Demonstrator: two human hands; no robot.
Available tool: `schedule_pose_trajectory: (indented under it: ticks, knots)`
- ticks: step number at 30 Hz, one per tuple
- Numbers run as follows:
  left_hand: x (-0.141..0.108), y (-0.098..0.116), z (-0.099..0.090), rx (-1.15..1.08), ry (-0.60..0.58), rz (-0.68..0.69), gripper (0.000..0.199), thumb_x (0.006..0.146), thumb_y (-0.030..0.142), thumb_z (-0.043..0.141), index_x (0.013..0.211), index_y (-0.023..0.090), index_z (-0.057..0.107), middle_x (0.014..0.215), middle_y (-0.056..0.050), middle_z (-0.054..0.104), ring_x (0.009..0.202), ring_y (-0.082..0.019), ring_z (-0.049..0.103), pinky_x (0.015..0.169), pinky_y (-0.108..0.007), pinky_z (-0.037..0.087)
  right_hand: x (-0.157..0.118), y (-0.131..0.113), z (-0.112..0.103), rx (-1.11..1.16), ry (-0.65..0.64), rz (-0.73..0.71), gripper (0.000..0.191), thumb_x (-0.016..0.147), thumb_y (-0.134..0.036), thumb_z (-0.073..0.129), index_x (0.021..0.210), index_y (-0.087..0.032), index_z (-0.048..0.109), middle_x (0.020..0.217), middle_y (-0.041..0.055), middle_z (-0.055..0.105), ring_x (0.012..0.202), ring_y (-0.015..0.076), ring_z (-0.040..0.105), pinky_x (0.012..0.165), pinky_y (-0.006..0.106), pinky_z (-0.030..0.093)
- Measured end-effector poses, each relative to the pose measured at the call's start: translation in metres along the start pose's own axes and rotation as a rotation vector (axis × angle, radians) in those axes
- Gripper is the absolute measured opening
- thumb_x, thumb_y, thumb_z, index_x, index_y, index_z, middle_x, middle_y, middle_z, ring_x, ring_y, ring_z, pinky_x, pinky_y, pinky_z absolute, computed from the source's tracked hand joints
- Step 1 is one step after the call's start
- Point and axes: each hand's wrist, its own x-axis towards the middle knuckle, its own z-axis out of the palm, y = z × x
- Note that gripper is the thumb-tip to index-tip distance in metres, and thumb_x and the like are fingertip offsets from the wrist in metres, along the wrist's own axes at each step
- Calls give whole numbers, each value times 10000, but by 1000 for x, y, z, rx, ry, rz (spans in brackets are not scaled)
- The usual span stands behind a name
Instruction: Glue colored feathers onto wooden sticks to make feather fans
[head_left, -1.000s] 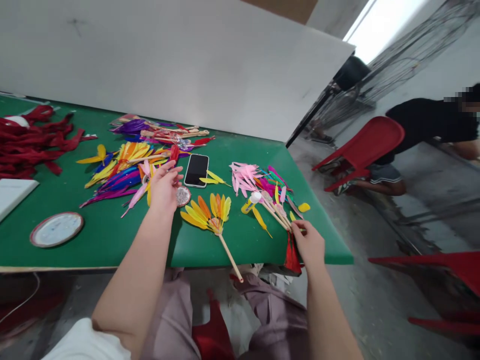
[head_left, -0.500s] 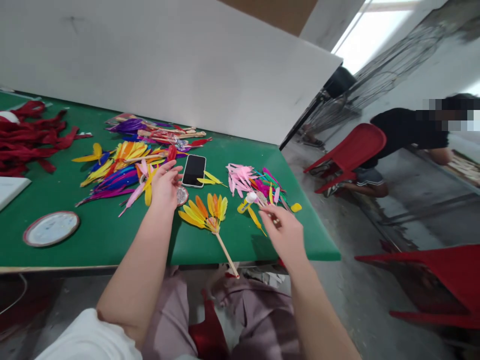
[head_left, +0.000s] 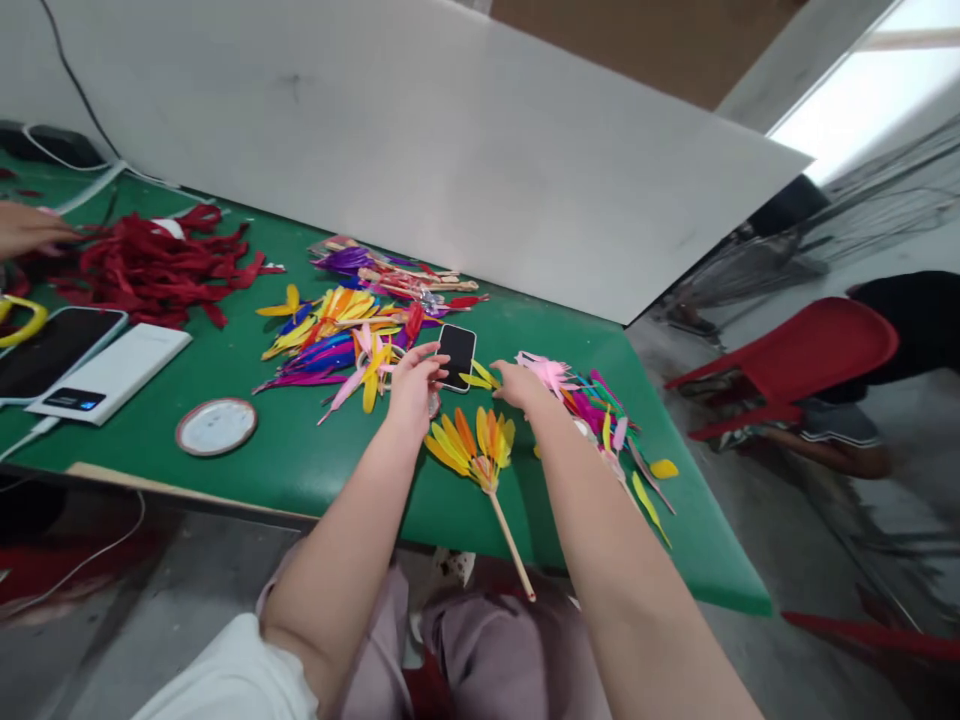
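My left hand [head_left: 414, 385] hovers with fingers spread and nothing in them, beside the phone [head_left: 456, 355] and over a small round piece that it partly hides. My right hand [head_left: 519, 388] is at the yellow feathers [head_left: 481, 376] by the phone's right edge. Its thumb and index finger look apart around the feather ends; I cannot tell if they touch. In front of both hands lies a fan of yellow and orange feathers [head_left: 474, 442] on a wooden stick [head_left: 512, 545], whose lower end juts past the table edge. A white-tipped stick [head_left: 582, 428] lies partly hidden behind my right forearm.
On the green table [head_left: 322, 490] lie mixed bright feathers [head_left: 330, 345], pink and coloured feathers [head_left: 600, 405], a round white lid [head_left: 217, 427], red ribbon strips [head_left: 157, 270] and a power bank [head_left: 112, 372]. Another person's hand [head_left: 34, 230] is at far left. A red chair [head_left: 817, 350] stands right.
My right hand has let go of the white-tipped stick and moved left to the yellow feathers. My left hand stays open near the phone. The view has turned left.
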Motion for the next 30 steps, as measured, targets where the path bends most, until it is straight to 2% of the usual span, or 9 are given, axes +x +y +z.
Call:
schedule_pose_trajectory:
  ticks: [4,8,12,14,16,20,25,27,30]
  knots:
    - [-4,-2,0,15,-35,-28,281,581,87,504,843,147,585,692,-3,622,485,-42,516,423,-144,329,2,10,9,12,-39,16,366,800,-255,560,1142,-147,485,1062,79,584,926,180,572,798,366,463]
    - [-3,-4,-3,43,-44,-41,275,572,100,515,834,145,585,689,-8,622,480,-42,511,417,-142,319,-2,10,11,47,-37,58,287,801,-268,553,1055,-134,544,964,69,618,809,151,597,720,327,487]
    - [-1,-5,-7,52,-40,-51,274,567,105,512,829,144,581,693,-9,618,471,-41,506,417,-147,319,-8,2,7,98,-3,92,97,711,-163,594,777,-115,647,777,92,663,705,168,617,624,253,459]
    - [0,-5,-9,56,-44,-50,272,568,104,510,828,144,579,688,-8,615,467,-42,505,416,-150,318,-12,0,6,138,21,110,79,695,-164,582,675,-117,643,696,92,662,652,174,619,573,235,439]
    - [1,-5,-10,59,-50,-46,267,573,104,507,826,146,578,683,-6,614,469,-42,504,420,-152,320,-17,1,6,189,49,124,117,719,-199,554,681,-122,633,653,75,657,595,157,612,530,219,425]
    - [0,-5,-11,78,-66,-38,253,586,104,499,823,144,577,670,-5,610,475,-46,507,429,-155,328,-24,4,11,260,125,176,170,784,-216,474,822,-124,612,668,56,655,562,127,606,518,203,427]
    - [-3,-5,-10,123,-79,-38,224,601,101,499,807,141,578,648,-2,603,462,-43,495,425,-153,319,-25,-7,17,204,276,227,274,760,-250,531,1005,-134,562,994,138,611,915,216,578,723,297,430]
    - [-4,-5,-10,135,-82,-37,220,611,102,495,811,140,578,652,-4,604,465,-43,498,425,-152,319,-22,-15,20,199,272,214,252,760,-304,534,954,-151,583,991,131,609,927,225,564,736,313,417]
    - [-5,-4,-11,149,-88,-41,224,621,102,490,823,139,581,661,-8,606,473,-44,505,428,-151,325,-15,-24,24,226,202,183,205,711,-351,586,804,-170,607,838,81,637,794,199,586,659,282,414]
